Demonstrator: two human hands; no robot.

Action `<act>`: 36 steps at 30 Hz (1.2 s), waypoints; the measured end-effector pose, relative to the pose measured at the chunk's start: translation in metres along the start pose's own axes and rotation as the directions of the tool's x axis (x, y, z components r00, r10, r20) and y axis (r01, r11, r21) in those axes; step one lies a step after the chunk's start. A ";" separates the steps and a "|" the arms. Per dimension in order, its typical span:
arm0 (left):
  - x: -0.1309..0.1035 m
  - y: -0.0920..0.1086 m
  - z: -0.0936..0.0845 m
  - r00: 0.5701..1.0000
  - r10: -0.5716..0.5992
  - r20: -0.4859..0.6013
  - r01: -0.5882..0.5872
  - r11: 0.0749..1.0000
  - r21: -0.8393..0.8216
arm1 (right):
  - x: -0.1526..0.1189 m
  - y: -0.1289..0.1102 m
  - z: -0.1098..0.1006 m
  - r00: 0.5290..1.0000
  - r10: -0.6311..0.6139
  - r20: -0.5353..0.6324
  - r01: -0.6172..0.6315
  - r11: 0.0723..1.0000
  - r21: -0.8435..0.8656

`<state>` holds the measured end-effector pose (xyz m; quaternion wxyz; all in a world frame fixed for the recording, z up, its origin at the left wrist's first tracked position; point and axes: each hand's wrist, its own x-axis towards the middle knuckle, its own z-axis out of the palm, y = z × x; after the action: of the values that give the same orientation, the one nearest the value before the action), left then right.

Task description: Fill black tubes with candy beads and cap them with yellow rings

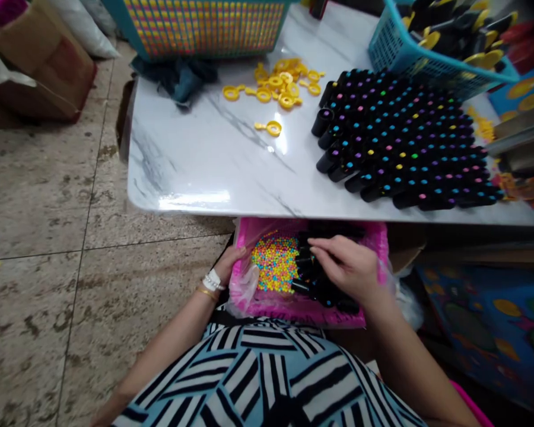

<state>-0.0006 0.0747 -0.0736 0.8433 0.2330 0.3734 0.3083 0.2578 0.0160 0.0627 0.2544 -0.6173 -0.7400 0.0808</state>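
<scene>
Gripping tray (254,309) with our left hand (229,264). Right hand (350,264) pinched over tubes (303,287); we can't tell if on anything.

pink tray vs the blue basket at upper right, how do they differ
The pink tray holds small multicoloured beads and black tubes; the blue basket holds black-and-yellow pieces. The left hand touches the pink tray's edge, while neither hand touches the blue basket. The blue basket has openwork walls, while clear plastic covers parts of the pink tray. Both contain black items.
</scene>
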 end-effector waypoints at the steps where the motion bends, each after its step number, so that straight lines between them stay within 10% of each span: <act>1: 0.001 -0.002 -0.001 1.000 0.003 0.001 -0.003 1.000 -0.006 | -0.009 0.001 0.005 0.993 -0.020 0.113 0.026 0.998 -0.055; 8: 0.002 -0.007 -0.003 0.997 0.052 0.056 -0.050 0.998 -0.022 | -0.027 0.008 0.039 0.799 0.121 0.589 0.182 0.885 -0.429; 15: -0.004 -0.005 0.000 0.996 0.086 0.011 -0.087 0.995 0.048 | -0.013 -0.020 0.076 0.677 -0.053 0.734 0.219 0.967 -0.132; 22: -0.001 -0.012 -0.011 0.990 0.113 0.089 -0.118 0.992 0.044 | -0.020 -0.012 0.069 0.852 -0.135 0.507 -0.141 0.872 0.468; 36: 0.002 -0.013 -0.011 0.991 0.087 0.102 -0.087 0.996 -0.012 | -0.025 0.005 0.014 0.925 0.067 0.374 -0.216 0.903 0.373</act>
<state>-0.0033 0.0691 -0.0895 0.8480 0.2614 0.3181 0.3339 0.2583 -0.0041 0.0419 0.2341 -0.5790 -0.6928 0.3605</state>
